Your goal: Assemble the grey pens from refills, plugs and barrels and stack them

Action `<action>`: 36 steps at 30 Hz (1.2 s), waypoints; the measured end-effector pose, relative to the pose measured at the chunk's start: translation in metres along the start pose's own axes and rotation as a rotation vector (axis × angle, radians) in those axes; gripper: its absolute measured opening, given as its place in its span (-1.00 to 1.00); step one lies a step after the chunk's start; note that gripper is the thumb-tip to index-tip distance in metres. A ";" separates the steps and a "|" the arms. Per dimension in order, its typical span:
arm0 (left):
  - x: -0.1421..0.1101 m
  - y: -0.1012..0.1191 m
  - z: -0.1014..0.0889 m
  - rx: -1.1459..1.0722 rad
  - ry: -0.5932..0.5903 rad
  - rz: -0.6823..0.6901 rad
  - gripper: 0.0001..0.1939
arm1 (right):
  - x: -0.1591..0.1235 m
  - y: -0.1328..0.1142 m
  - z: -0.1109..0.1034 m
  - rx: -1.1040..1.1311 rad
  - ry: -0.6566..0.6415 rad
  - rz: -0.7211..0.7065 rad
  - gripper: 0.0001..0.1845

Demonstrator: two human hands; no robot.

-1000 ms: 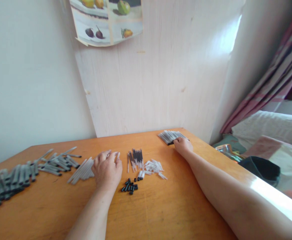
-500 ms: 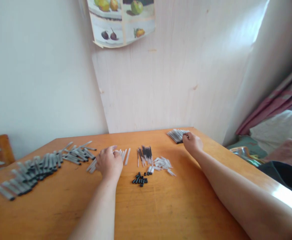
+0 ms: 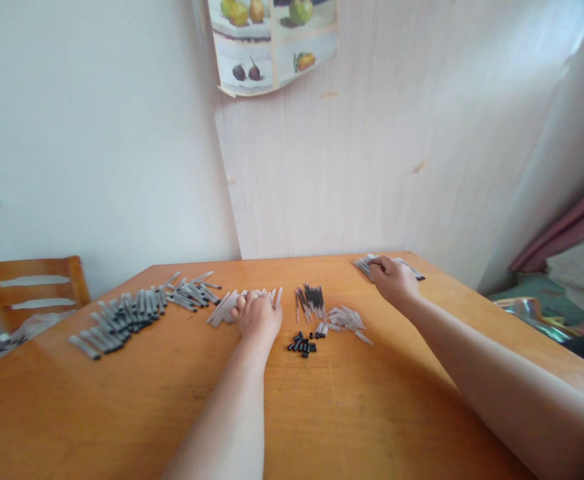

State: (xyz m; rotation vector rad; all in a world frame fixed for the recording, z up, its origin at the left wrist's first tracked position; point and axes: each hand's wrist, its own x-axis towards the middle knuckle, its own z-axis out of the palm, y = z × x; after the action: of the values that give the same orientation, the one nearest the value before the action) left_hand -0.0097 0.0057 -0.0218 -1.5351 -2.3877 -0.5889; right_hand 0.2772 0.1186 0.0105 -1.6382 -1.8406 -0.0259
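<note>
Though white tubes [image 3: 222,309] flank the left grip [image 3: 259,317] and pens [image 3: 363,268] the right grip [image 3: 395,280], neither's closure is discernible.

the left forearm [image 3: 225,407], bare, rises from the bottom edge and leans slightly right to the left hand [image 3: 258,316], which lies back upward with bent fingers, their tips partly hidden. the right forearm [image 3: 477,357], also bare, slants up and leftward from the lower right corner, and the right hand [image 3: 397,281] reaches farther forward, its fingers curled in, well apart from the left.
</note>
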 end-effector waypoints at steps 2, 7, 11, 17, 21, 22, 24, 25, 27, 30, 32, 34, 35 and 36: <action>0.000 0.000 0.001 0.023 -0.006 0.014 -0.69 | -0.006 -0.007 -0.004 0.050 0.006 -0.024 -0.60; 0.000 -0.001 0.004 0.067 -0.001 0.028 -0.71 | -0.017 -0.021 -0.008 0.162 0.021 -0.048 -0.64; 0.000 -0.002 0.001 0.059 0.056 0.019 -0.73 | -0.027 -0.031 -0.008 0.219 0.015 -0.072 -0.66; 0.000 0.010 -0.014 -0.241 -0.006 0.135 -0.77 | -0.048 -0.053 -0.010 0.159 -0.020 -0.283 -0.58; -0.001 0.022 -0.014 -0.769 -0.201 0.319 -0.81 | -0.059 -0.069 -0.013 0.009 -0.002 -0.496 -0.42; -0.001 0.024 -0.013 -0.901 -0.234 0.337 -0.81 | -0.061 -0.070 -0.013 -0.014 -0.013 -0.527 -0.46; -0.001 0.026 -0.014 -1.127 -0.265 0.307 -0.81 | -0.062 -0.071 -0.012 -0.035 -0.060 -0.553 -0.59; -0.001 0.027 -0.016 -1.229 -0.271 0.271 -0.80 | -0.063 -0.071 -0.011 -0.031 -0.091 -0.559 -0.64; -0.001 0.027 -0.020 -1.429 -0.278 0.183 -0.77 | -0.063 -0.071 -0.009 0.015 -0.149 -0.569 -0.68; -0.001 0.028 -0.026 -1.646 -0.336 0.079 -0.70 | -0.066 -0.077 -0.007 0.137 -0.178 -0.588 -0.70; -0.002 0.029 -0.028 -1.666 -0.382 0.052 -0.67 | -0.069 -0.085 -0.007 0.204 -0.186 -0.597 -0.72; -0.002 0.029 -0.026 -1.648 -0.394 0.055 -0.67 | -0.071 -0.093 -0.006 0.270 -0.216 -0.602 -0.72; -0.001 0.028 -0.025 -1.654 -0.377 0.055 -0.67 | -0.071 -0.096 -0.005 0.311 -0.234 -0.589 -0.72; 0.001 0.027 -0.024 -1.675 -0.349 0.046 -0.67 | -0.071 -0.098 -0.003 0.353 -0.247 -0.558 -0.72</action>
State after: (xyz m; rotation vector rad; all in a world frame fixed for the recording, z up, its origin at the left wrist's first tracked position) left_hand 0.0143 0.0053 0.0053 -2.1525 -1.7649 -2.9179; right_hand 0.1909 0.0342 0.0188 -0.8875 -2.2848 0.2548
